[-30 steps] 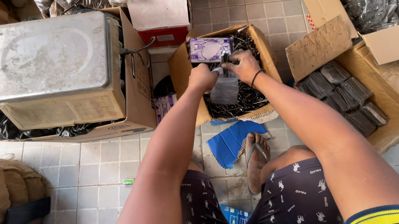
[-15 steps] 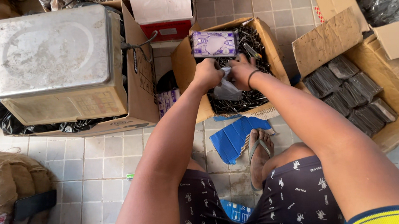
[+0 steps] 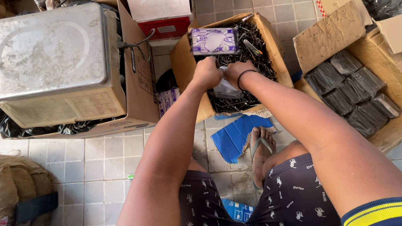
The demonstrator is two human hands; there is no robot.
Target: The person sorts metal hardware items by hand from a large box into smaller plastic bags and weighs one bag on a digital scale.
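Head view: left hand [image 3: 206, 73] and right hand [image 3: 234, 73] both pinch clear plastic bag [image 3: 227, 88] over nail-filled carton [image 3: 184, 69]; purple packet [image 3: 214, 41] at 12 o'clock.

Both arms reach forward; left hand [image 3: 206, 73] and right hand [image 3: 234, 73] apparently clenched together.

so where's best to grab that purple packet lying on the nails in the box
Take the purple packet by its two long edges, coming straight down from above. It lies flat, face up, on the nails at the far end of the cardboard box, so its top is exposed. Both the left hand and right hand are busy with a small clear bag.
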